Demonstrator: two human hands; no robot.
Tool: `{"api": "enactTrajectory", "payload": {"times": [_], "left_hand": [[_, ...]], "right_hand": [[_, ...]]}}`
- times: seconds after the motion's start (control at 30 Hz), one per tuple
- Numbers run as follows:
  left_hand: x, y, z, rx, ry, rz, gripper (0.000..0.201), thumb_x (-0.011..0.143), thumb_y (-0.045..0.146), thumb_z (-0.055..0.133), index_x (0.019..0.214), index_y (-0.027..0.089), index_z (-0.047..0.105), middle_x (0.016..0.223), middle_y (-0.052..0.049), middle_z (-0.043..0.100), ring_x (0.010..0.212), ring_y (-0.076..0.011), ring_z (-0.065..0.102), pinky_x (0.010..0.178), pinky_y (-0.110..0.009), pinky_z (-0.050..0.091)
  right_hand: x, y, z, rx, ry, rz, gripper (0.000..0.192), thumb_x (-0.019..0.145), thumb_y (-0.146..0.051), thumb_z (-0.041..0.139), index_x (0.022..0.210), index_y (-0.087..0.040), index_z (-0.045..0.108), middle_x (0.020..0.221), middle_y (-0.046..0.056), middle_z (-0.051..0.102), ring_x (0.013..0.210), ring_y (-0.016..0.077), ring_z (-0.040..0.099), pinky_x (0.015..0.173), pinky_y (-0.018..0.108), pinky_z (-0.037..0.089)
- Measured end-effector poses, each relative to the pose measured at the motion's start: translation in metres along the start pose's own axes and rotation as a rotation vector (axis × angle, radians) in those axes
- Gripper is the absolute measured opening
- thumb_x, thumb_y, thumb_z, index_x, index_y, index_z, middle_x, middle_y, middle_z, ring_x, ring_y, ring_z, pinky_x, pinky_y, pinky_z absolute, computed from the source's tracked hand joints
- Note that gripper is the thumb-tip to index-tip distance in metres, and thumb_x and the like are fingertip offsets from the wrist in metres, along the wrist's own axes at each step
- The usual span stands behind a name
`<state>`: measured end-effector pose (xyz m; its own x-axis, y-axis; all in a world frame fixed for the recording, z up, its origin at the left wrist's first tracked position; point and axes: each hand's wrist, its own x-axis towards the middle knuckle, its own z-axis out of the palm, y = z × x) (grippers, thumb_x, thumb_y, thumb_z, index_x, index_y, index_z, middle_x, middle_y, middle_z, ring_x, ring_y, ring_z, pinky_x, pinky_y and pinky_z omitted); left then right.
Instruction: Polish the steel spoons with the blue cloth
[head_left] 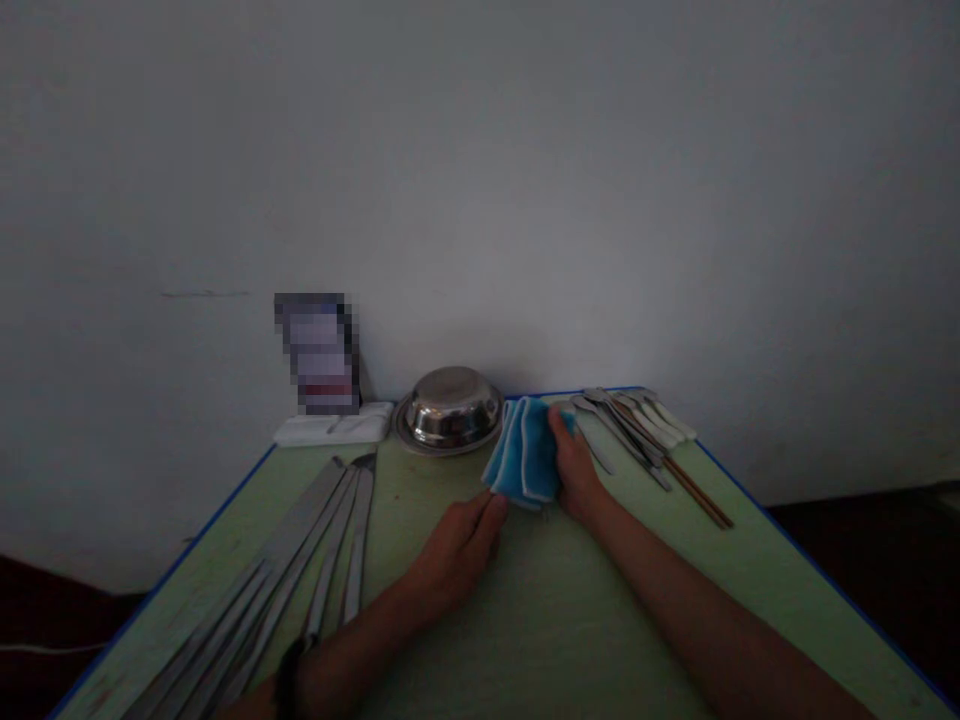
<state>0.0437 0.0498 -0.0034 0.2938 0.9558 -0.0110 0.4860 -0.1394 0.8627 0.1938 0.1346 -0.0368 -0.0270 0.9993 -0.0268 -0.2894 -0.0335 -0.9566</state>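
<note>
1. Sitting on the green counter (570, 600) near its far middle is a folded blue cloth (523, 462) with white trim, just right of the steel bowl.
2. Right hand (574, 466) is on the cloth's right edge, fingers curled over it and gripping the fold.
3. Left hand (457, 552) lies flat on the counter, fingers together, tips touching the cloth's near left corner, not really holding anything.
4. Upside-down steel bowl (450, 408) sits at the back by the wall.
5. Spoons (626, 425) and a pair of brown chopsticks (697, 490) are lined up on the right.
6. Long metal strips (300, 570) are lying on the left, with a white folded cloth (334, 428) behind them.
</note>
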Motion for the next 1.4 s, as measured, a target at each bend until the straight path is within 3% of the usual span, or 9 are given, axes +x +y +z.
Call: {"api": "enactTrajectory", "payload": {"times": [0.17,0.5,0.6,0.73,0.97,1.4], "left_hand": [[-0.001,-0.002,0.001,-0.007,-0.022,0.002,0.038,0.088,0.043,0.028,0.062,0.017,0.042,0.052,0.005,0.041,0.049,-0.0101,0.041,0.051,-0.023,0.032],[0.000,0.000,0.000,-0.043,-0.027,-0.001,0.038,0.087,0.043,0.030,0.063,0.017,0.044,0.051,0.005,0.041,0.048,-0.0101,0.040,0.051,-0.023,0.031],[-0.001,0.000,0.000,-0.074,-0.021,-0.003,0.038,0.086,0.043,0.032,0.062,0.017,0.044,0.051,0.005,0.042,0.048,-0.0102,0.040,0.051,-0.023,0.031],[-0.002,0.000,-0.001,-0.152,0.006,0.017,0.039,0.087,0.041,0.026,0.059,0.018,0.038,0.051,0.005,0.037,0.048,-0.0098,0.037,0.049,-0.023,0.030],[-0.002,-0.003,0.000,-0.239,-0.004,0.028,0.031,0.087,0.038,0.027,0.066,0.018,0.040,0.056,0.004,0.039,0.050,-0.0098,0.037,0.048,-0.021,0.032],[-0.001,-0.004,0.001,-0.225,0.083,0.056,0.034,0.087,0.044,0.031,0.067,0.018,0.040,0.053,0.006,0.038,0.047,-0.0085,0.034,0.046,-0.021,0.028]], "right_hand": [[-0.005,-0.007,0.005,0.043,0.015,0.017,0.036,0.059,-0.043,0.069,0.086,-0.019,0.065,0.085,0.003,0.069,0.077,0.0201,0.063,0.074,0.033,0.047],[-0.002,-0.003,0.006,0.165,0.116,0.074,0.044,0.068,-0.057,0.054,0.095,-0.023,0.062,0.082,0.002,0.070,0.082,0.0211,0.063,0.072,0.035,0.049],[-0.001,-0.003,0.006,0.194,0.148,0.076,0.041,0.068,-0.053,0.057,0.097,-0.025,0.061,0.083,0.001,0.070,0.082,0.0203,0.063,0.073,0.034,0.050],[-0.002,-0.008,0.006,0.228,0.120,0.103,0.029,0.064,-0.040,0.065,0.086,-0.021,0.063,0.078,0.001,0.070,0.075,0.0198,0.064,0.070,0.033,0.051],[-0.003,-0.014,0.003,0.260,0.140,0.160,0.010,0.065,-0.024,0.060,0.073,-0.019,0.062,0.061,-0.001,0.069,0.057,0.0175,0.064,0.058,0.031,0.052],[-0.002,-0.013,0.003,0.257,0.015,0.124,0.020,0.059,-0.021,0.067,0.078,-0.017,0.063,0.068,0.000,0.069,0.058,0.0162,0.063,0.061,0.030,0.052]]}}
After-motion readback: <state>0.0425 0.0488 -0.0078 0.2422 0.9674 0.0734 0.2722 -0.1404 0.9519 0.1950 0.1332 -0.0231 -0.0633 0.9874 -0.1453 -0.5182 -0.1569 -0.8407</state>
